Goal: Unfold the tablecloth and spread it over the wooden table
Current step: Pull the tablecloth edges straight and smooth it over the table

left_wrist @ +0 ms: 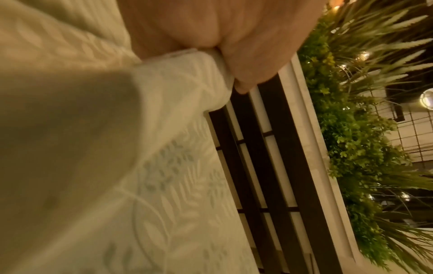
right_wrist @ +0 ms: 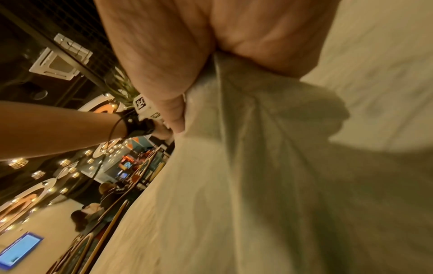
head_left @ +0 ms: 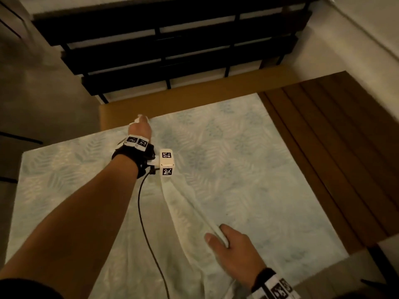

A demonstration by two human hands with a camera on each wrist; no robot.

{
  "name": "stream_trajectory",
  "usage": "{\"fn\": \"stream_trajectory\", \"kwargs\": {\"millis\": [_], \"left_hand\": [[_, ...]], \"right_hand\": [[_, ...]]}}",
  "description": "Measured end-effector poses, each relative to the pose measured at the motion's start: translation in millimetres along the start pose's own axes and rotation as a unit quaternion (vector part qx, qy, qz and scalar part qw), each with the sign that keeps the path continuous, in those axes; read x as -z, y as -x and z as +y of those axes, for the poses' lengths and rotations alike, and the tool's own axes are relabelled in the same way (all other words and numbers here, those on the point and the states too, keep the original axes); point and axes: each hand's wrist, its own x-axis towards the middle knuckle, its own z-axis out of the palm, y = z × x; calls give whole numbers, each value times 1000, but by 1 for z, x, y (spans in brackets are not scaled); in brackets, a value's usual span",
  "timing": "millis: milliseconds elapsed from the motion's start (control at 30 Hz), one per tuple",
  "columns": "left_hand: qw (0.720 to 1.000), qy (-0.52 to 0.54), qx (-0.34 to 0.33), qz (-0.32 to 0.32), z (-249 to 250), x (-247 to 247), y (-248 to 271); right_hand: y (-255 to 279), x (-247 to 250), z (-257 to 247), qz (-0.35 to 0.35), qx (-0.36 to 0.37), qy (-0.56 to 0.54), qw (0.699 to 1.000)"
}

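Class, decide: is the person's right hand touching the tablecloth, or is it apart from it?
Touching. In the right wrist view the right hand has thumb and fingers closed round a bunched fold of the tablecloth.

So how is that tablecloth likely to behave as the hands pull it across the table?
Probably floppy: the tablecloth bunches into soft folds where the right hand grips it. Likely light, since the left hand lifts its edge with a pinch. It may slide easily over the wooden table.
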Motion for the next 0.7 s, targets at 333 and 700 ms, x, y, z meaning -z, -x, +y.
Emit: {"fn": "stream_trajectory", "kwargs": {"millis": [333,700], "left_hand": [[988,-53,-103,102,117,-145,116],[981,-55,-185,29,224,-312,185]], "right_hand": [[-2,218,91,66,52,68,994],[-26,401,157,62,-7,103,993]]}}
